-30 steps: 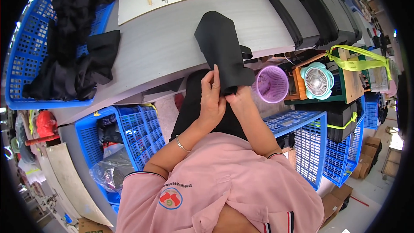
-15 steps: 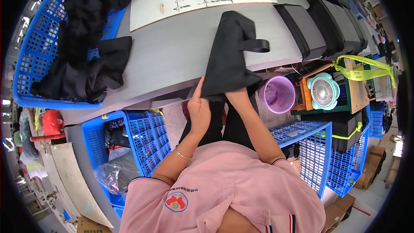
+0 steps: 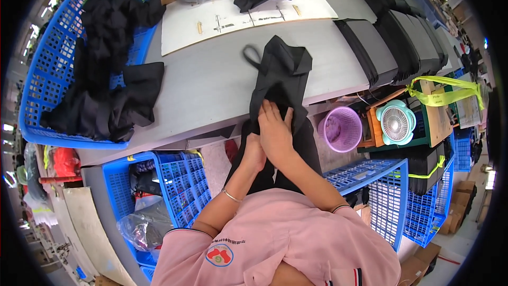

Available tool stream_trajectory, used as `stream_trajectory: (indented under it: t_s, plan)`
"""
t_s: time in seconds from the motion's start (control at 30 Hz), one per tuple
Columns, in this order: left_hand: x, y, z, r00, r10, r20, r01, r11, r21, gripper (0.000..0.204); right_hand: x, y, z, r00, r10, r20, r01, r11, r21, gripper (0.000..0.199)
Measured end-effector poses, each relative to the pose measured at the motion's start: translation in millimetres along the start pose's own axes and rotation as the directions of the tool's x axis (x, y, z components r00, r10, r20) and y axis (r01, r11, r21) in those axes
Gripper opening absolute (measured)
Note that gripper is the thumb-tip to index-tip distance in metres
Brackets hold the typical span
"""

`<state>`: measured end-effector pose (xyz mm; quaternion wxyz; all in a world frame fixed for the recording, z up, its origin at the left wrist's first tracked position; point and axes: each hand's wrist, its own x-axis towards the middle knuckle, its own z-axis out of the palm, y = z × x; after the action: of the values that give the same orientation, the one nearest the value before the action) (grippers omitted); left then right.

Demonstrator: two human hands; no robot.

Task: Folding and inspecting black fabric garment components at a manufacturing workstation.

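A black cloth pouch point(image 3: 283, 71) with a narrow strap loop on its far left side stretches from the table's front edge towards me. Its near end shows a dark opening. My right hand point(image 3: 276, 130) lies on the cloth at that opening, fingers extended and slightly apart, fingertips against the dark inside. Beside and partly under it, my left hand point(image 3: 254, 153) is closed at the pouch's near left edge; its fingertips are hidden by the cloth and the right hand.
A blue crate point(image 3: 39, 95) heaped with black cloth stands left on the grey table point(image 3: 206, 82). Stacked black pieces point(image 3: 370, 47) lie at right. A white marked board point(image 3: 185, 32) is at the back. Below are a purple basket point(image 3: 341, 130), a small fan point(image 3: 396, 122) and other blue crates point(image 3: 182, 180).
The pouch has turned so its strap loop now points left rather than right. My right hand has moved left onto the opening, and my left hand has dropped nearer to me beside it.
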<state>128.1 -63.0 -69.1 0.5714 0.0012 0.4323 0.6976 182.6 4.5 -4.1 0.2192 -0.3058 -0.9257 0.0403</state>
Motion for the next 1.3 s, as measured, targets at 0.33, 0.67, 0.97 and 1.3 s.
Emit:
stream_trajectory:
  t_s: [0.33, 0.67, 0.97, 1.3]
  plan:
    - [3.3, -33.0, -7.5, 0.999, -0.001, 0.040, 0.002, 1.000, -0.027, 0.041, -16.1, 25.9, 20.5, 0.972, 0.007, 0.236, -0.039, 0.991, 0.129, 0.035]
    - [-31.9, -9.7, -41.9, 0.992, 0.011, 0.129, -0.027, 0.992, 0.124, 0.037, -24.3, 20.7, 14.7, 0.970, -0.034, 0.241, 0.001, 0.991, 0.137, 0.035]
    - [-33.5, 27.2, -32.7, 0.999, -0.025, 0.026, 0.025, 1.000, 0.006, 0.049, -87.2, 0.4, -35.1, 0.937, -0.243, 0.252, 0.127, 0.906, 0.403, 0.025]
    - [-55.9, 17.6, 11.6, 0.994, -0.112, -0.005, 0.091, 0.780, 0.619, 0.055, -112.3, 97.4, -89.9, 0.755, 0.423, 0.501, -0.546, -0.015, 0.837, 0.037]
